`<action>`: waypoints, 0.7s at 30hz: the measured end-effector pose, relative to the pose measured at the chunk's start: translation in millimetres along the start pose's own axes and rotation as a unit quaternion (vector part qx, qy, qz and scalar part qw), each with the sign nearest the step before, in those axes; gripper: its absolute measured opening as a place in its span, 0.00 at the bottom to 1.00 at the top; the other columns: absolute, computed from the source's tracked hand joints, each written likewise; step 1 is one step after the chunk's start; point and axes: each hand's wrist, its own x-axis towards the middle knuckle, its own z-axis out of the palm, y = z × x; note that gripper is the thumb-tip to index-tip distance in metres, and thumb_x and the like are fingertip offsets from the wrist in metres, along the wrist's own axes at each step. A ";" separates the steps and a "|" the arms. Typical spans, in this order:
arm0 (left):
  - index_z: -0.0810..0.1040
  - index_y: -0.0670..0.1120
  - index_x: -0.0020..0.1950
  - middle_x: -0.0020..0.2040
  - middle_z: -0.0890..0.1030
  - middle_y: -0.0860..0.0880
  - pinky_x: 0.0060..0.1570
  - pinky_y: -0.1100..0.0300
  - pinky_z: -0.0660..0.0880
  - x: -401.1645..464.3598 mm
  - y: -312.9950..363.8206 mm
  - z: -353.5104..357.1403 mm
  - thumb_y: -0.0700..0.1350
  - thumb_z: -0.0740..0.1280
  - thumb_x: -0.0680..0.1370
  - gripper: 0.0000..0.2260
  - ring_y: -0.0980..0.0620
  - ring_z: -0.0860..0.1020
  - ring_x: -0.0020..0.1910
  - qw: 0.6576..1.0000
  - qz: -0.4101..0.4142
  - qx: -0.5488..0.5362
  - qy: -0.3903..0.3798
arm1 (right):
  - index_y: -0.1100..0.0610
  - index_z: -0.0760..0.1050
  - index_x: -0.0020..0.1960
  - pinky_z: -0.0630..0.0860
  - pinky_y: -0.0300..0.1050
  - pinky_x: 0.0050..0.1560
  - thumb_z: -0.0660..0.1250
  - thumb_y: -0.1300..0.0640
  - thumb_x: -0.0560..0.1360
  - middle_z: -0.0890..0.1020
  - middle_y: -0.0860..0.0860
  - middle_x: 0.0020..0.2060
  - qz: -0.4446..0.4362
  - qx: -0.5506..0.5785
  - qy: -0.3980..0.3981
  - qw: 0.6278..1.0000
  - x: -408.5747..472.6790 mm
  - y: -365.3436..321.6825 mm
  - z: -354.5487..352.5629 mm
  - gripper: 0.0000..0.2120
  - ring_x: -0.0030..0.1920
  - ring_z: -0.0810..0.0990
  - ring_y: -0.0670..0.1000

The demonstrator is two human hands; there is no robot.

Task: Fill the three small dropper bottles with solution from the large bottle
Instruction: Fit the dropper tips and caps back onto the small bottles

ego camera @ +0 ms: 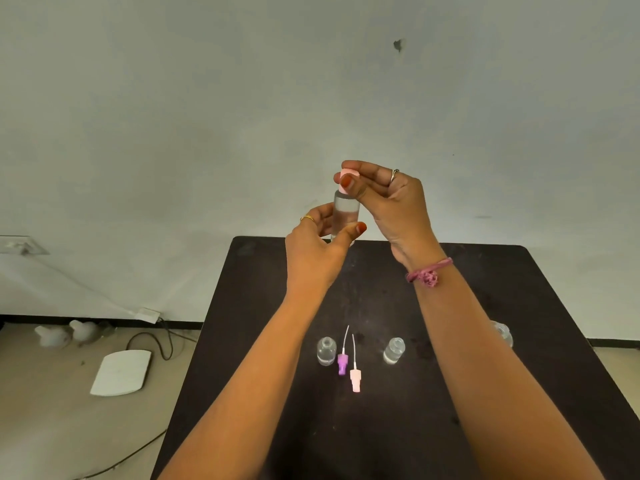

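Raised above the bench's [242, 358] twelve o'clock edge, the large bottle [344, 216] is gripped by the left hand [317, 252] — its pink cap [349, 175] is pinched by the right hand's [391, 206] fingers [349, 183]. Two uncapped dropper bottles [326, 350] stand at six o'clock — a third [502, 332] at three o'clock.

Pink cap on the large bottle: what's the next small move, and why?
Probably twist the pink cap off. The right hand pinches it while the left hand grips the large bottle upright, and two small bottles stand open on the table, waiting.
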 end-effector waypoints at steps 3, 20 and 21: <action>0.77 0.47 0.62 0.52 0.82 0.55 0.54 0.63 0.77 3.5 -8.2 -2.9 0.51 0.76 0.69 0.23 0.59 0.80 0.51 0.999 -0.013 -0.032 -0.015 | 0.56 0.78 0.61 0.75 0.41 0.60 0.72 0.54 0.71 0.83 0.49 0.54 0.048 0.009 -0.042 0.998 2.7 6.8 -8.7 0.19 0.54 0.82 0.45; 0.73 0.46 0.67 0.61 0.79 0.51 0.47 0.80 0.70 51.3 -100.0 -6.3 0.41 0.73 0.73 0.23 0.58 0.77 0.57 0.996 -0.068 -0.034 -0.041 | 0.56 0.80 0.52 0.80 0.37 0.45 0.79 0.53 0.64 0.84 0.48 0.43 0.142 -0.148 -0.011 0.979 32.1 123.0 20.9 0.18 0.43 0.84 0.45; 0.72 0.46 0.68 0.63 0.78 0.51 0.46 0.81 0.69 56.4 -109.0 -8.2 0.41 0.73 0.73 0.24 0.58 0.76 0.59 0.996 -0.077 -0.029 -0.042 | 0.54 0.80 0.52 0.79 0.35 0.45 0.79 0.53 0.64 0.84 0.47 0.43 0.143 -0.165 -0.006 0.976 37.6 133.1 24.7 0.18 0.43 0.83 0.44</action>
